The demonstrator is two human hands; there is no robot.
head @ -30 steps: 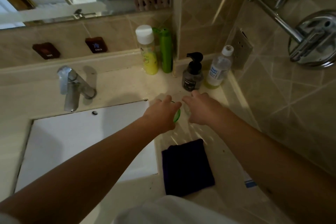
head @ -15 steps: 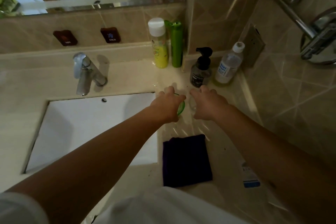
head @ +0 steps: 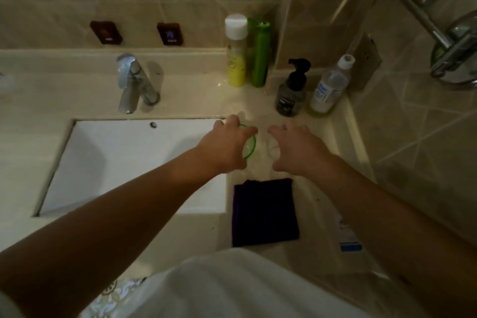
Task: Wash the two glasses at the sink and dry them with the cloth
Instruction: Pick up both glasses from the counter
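A green glass (head: 249, 144) stands on the counter just right of the sink (head: 124, 162). My left hand (head: 227, 144) covers it from above, fingers curled round its rim. Beside it stands a clear glass (head: 272, 147), and my right hand (head: 296, 147) curls round that one from the right. A folded dark purple cloth (head: 264, 212) lies on the counter just in front of both glasses. The chrome tap (head: 131, 82) stands behind the sink, and no water runs from it.
Bottles line the back of the counter: a yellow one (head: 235, 54), a green one (head: 258, 54), a black pump bottle (head: 291, 90) and a clear white-capped one (head: 330, 88). A chrome rail (head: 438, 20) juts from the tiled right wall. A small packet (head: 348, 237) lies at the counter's right.
The view has shifted, so the scene sits further right and lower. Both hands stay over the glasses; the right hand's fingers have closed more round the clear glass.
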